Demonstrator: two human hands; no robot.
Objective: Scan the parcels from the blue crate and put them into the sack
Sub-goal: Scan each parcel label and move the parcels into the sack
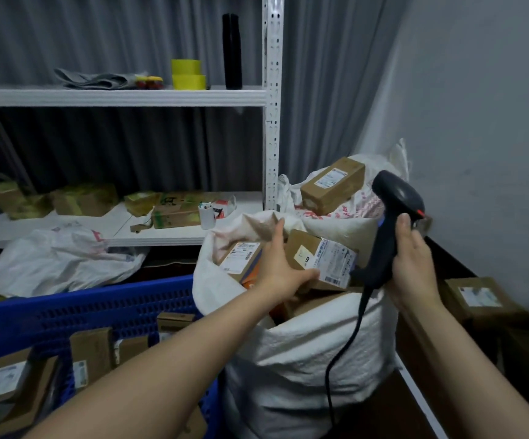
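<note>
L hand [279, 264] against parcel [324, 259] (R hand [412, 264]: scanner [394, 204])

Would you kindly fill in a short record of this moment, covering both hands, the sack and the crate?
sack: white, open, nearly full
left hand: straight fingers against the labelled parcel at the sack's mouth
right hand: grips the corded barcode scanner, upright
blue crate: several cardboard parcels inside
</note>
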